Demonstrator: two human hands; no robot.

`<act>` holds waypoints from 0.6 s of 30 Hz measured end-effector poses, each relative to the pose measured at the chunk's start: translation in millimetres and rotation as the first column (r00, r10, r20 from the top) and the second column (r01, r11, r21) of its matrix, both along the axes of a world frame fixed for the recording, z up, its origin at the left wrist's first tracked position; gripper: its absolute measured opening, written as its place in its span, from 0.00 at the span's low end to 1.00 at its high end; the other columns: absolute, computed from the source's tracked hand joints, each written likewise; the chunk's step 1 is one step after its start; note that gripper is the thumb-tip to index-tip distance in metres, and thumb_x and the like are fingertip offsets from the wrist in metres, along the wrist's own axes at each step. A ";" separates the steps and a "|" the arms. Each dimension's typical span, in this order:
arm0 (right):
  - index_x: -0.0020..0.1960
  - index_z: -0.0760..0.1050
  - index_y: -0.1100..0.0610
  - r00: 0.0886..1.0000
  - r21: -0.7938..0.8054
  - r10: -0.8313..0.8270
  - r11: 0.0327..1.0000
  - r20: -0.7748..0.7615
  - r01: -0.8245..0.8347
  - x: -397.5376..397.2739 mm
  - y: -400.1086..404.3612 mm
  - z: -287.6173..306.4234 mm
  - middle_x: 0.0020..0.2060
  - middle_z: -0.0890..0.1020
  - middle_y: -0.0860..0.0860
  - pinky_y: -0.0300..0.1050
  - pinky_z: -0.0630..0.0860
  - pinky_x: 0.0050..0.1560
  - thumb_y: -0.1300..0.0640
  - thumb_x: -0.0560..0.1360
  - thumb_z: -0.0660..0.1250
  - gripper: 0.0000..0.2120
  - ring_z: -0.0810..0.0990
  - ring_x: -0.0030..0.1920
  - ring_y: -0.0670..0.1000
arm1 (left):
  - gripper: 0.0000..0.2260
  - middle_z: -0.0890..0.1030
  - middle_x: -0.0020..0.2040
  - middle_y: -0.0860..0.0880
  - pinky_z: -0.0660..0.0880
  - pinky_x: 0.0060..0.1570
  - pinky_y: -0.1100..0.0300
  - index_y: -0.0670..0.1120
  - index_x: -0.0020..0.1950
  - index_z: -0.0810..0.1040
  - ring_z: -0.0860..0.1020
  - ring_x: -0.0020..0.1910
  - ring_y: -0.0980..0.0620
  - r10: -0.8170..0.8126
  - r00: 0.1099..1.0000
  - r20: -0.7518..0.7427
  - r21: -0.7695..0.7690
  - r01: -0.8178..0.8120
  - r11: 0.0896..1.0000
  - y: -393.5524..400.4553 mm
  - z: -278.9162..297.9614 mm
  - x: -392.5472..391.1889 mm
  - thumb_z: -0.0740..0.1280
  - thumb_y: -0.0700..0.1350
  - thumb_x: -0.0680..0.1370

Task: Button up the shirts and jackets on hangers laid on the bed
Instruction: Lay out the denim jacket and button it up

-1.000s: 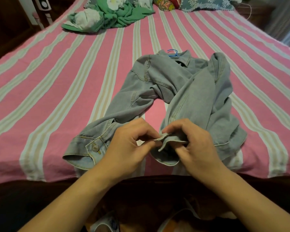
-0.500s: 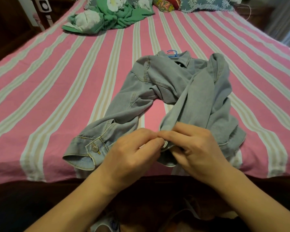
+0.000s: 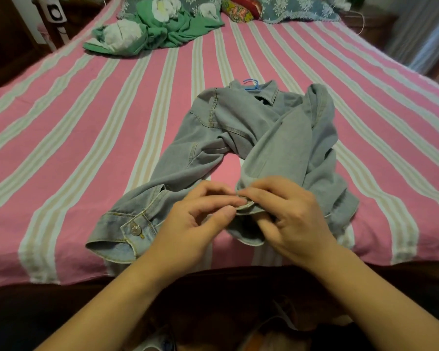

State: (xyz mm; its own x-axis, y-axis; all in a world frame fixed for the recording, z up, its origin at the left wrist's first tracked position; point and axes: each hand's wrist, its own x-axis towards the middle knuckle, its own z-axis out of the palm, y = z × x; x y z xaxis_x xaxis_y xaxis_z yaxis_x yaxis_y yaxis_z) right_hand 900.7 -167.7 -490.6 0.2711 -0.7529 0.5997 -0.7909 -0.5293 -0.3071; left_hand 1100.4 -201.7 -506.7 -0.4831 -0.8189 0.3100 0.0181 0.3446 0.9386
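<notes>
A light blue denim jacket (image 3: 238, 127) lies crumpled on the pink striped bed (image 3: 86, 127), with a blue hanger hook (image 3: 251, 84) showing at its collar. Its left sleeve stretches toward the near edge and ends in a cuff with a metal button (image 3: 135, 229). The right sleeve's cuff (image 3: 246, 206) sits between my hands. My right hand (image 3: 287, 216) grips that cuff, fingers curled around its edge. The fingertips of my left hand (image 3: 200, 221) pinch the cuff's edge from the left. The button under my fingers is hidden.
A green floral garment (image 3: 147, 29) lies bunched at the far left of the bed. Patterned pillows (image 3: 289, 8) line the headboard. A white device on a stand (image 3: 55, 16) is beyond the bed's left side. The dark bed frame edge runs below my wrists.
The open cuff flap seen a second ago has been folded closed between my fingers. Both hands have drawn together over the cuff.
</notes>
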 end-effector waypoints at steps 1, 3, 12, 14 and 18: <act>0.56 0.83 0.60 1.000 0.015 0.012 1.000 0.021 -0.012 -4.0 -2.7 4.7 0.51 0.81 0.54 0.44 0.77 0.53 0.65 0.73 0.65 0.14 0.81 0.50 0.52 | 0.11 0.79 0.59 0.48 0.76 0.61 0.58 0.43 0.59 0.85 0.78 0.63 0.48 -0.034 0.998 -0.045 0.055 0.036 0.998 -1.1 3.5 -1.2 0.68 0.44 0.80; 0.56 0.81 0.61 0.998 0.050 -0.048 0.998 0.035 0.046 -15.6 -6.4 16.0 0.52 0.78 0.55 0.42 0.75 0.53 0.63 0.73 0.62 0.14 0.78 0.51 0.53 | 0.11 0.80 0.59 0.47 0.76 0.61 0.59 0.45 0.60 0.84 0.80 0.61 0.49 -0.009 0.997 -0.074 0.059 0.013 0.998 -4.2 12.6 -6.0 0.67 0.45 0.80; 0.61 0.72 0.62 0.523 -0.047 -0.703 0.575 0.483 0.817 -175.5 4.2 178.3 0.57 0.80 0.64 0.51 0.68 0.48 0.55 0.84 0.58 0.12 0.78 0.56 0.64 | 0.43 0.63 0.75 0.47 0.65 0.70 0.62 0.54 0.82 0.56 0.68 0.71 0.50 -0.014 0.738 0.674 0.039 -0.016 0.999 -33.2 22.3 -75.7 0.75 0.60 0.73; 0.64 0.73 0.59 0.304 -0.032 -0.694 0.375 0.653 0.926 -225.6 24.1 207.3 0.61 0.79 0.61 0.52 0.70 0.56 0.54 0.82 0.56 0.15 0.77 0.61 0.62 | 0.45 0.65 0.75 0.47 0.65 0.71 0.56 0.54 0.82 0.55 0.66 0.74 0.47 -0.028 0.725 0.688 0.053 -0.011 0.999 -37.3 29.1 -90.8 0.75 0.61 0.72; 0.71 0.68 0.55 -0.047 0.205 -0.829 0.083 0.557 0.975 -274.8 62.2 170.5 0.70 0.71 0.60 0.57 0.68 0.68 0.61 0.77 0.59 0.23 0.70 0.68 0.65 | 0.29 0.84 0.56 0.49 0.81 0.54 0.53 0.49 0.67 0.76 0.83 0.51 0.50 0.023 0.884 0.467 0.268 -0.166 0.949 -51.3 30.4 -101.8 0.78 0.52 0.67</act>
State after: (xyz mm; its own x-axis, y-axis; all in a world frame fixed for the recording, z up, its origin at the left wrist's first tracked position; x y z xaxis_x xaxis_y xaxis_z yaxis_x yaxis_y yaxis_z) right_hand 625.9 -105.5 -320.1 -0.8767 0.0443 0.4790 -0.4126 0.4426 -0.7961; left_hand 998.6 -253.0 -476.2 -0.4266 -0.8856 -0.1839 -0.4518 0.0325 0.8915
